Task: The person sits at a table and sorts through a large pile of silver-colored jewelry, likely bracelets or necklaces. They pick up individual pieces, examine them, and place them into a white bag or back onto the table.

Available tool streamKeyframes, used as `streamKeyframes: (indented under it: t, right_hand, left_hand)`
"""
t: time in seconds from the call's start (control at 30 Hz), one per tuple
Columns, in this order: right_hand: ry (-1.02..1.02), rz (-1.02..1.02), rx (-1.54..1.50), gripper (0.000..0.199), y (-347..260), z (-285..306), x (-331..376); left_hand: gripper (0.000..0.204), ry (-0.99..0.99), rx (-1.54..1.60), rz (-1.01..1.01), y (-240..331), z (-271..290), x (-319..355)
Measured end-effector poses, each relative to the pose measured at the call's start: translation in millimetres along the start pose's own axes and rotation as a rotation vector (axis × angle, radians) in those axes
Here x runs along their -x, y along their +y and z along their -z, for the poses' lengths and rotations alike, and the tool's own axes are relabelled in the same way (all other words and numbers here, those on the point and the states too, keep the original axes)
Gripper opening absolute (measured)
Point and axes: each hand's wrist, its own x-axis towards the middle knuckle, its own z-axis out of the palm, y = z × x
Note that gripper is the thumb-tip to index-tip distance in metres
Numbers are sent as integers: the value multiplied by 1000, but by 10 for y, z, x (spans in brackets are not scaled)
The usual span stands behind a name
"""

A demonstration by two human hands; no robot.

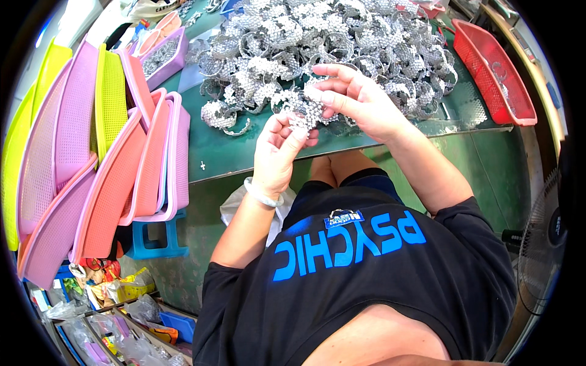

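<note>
My left hand (278, 150) is closed, pinching a small silvery metal-link band (310, 114) between thumb and fingers, just above the table's near edge. Close beside it, on the right, is my right hand (361, 100). Its thumb and forefinger are apart, and the other fingers curl near the band; whether they touch it is hard to see. Right behind both hands rises a large heap of curled silvery metal-link bands (342, 33). One loose curled band (221, 116) lies at the heap's left front.
The green table (213, 152) bears a tiny silvery bit (202, 165) at the left. Stacked plastic baskets (113, 189) stand left, above a blue stool (155, 241). A purple basket (174, 61) holds small metal parts. At right are a red basket (488, 73) and a fan (540, 235).
</note>
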Motion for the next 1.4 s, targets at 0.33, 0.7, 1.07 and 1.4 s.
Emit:
streamKeyframes:
  t: [0.33, 0.7, 1.07, 1.4]
  right_hand:
    - [-89, 157, 72, 65, 31, -9, 25]
    - [-149, 395, 404, 80, 27, -99, 105]
    - [-167, 494, 537, 78, 38, -103, 149]
    - [-132, 410, 447, 77, 43, -15, 185]
  left_hand:
    - [63, -77, -20, 13, -60, 12, 17]
    - [58, -128, -1, 22, -19, 41, -17]
    - [58, -60, -4, 42, 29, -40, -15]
    - [87, -76, -267, -191, 54, -38, -20]
